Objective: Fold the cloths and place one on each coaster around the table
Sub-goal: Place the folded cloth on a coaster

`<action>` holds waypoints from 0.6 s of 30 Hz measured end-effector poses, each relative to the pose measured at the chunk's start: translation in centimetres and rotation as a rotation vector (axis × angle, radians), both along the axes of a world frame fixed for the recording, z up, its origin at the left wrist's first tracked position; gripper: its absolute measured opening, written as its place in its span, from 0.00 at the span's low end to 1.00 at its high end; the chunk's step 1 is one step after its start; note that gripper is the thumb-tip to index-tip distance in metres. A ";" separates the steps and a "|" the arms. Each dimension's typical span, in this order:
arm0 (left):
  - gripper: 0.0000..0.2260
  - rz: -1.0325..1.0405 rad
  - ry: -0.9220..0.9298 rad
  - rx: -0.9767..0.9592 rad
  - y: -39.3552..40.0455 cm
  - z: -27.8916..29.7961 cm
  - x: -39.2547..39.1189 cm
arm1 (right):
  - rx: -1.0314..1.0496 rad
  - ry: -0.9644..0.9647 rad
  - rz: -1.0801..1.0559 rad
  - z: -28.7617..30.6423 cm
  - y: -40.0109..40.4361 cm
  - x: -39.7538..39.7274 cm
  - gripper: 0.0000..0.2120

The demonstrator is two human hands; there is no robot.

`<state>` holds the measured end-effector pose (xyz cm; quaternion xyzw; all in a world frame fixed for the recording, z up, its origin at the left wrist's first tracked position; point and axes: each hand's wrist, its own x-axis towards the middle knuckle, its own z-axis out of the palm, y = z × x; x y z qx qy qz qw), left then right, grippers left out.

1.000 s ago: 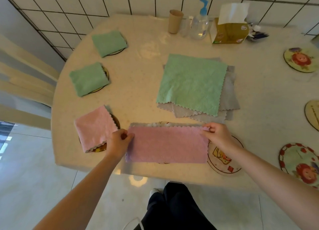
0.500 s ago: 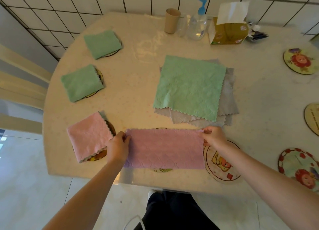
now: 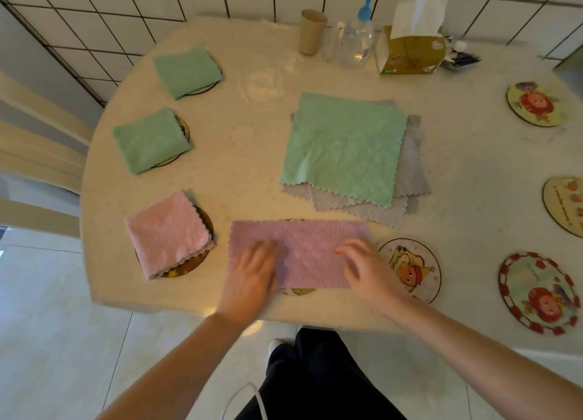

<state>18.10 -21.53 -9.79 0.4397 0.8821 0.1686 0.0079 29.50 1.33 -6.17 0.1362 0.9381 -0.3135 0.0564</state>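
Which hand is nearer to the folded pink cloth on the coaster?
Left. The left hand lies beside the folded pink cloth; the right hand is farther off.

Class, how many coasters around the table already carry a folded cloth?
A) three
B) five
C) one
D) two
A: two folded green cloths and one folded pink cloth each sit on a coaster along the table's left side; the coasters on the right are bare.

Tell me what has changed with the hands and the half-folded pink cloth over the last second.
Both hands let go of the ends of the half-folded pink cloth and moved inward: left hand and right hand now rest on top of it, blurred. The cloth stayed flat at the table's near edge; the three folded cloths on coasters and the unfolded stack are unchanged.
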 end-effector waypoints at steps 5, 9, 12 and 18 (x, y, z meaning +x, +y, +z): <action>0.27 -0.149 -0.081 -0.336 -1.3 -2.6 4.4 | 0.204 0.108 0.318 -4.0 -2.7 2.3 0.28; 0.29 -0.059 -0.070 -0.447 -5.1 -3.7 3.8 | 0.283 0.047 0.272 -4.5 -0.8 4.2 0.31; 0.29 -0.021 -0.065 -0.459 -7.8 -3.7 3.3 | 0.331 -0.004 0.287 -4.7 0.8 5.9 0.31; 0.32 0.174 -0.137 -0.462 -8.9 -3.6 4.3 | 0.483 -0.015 0.374 -3.6 1.9 6.5 0.32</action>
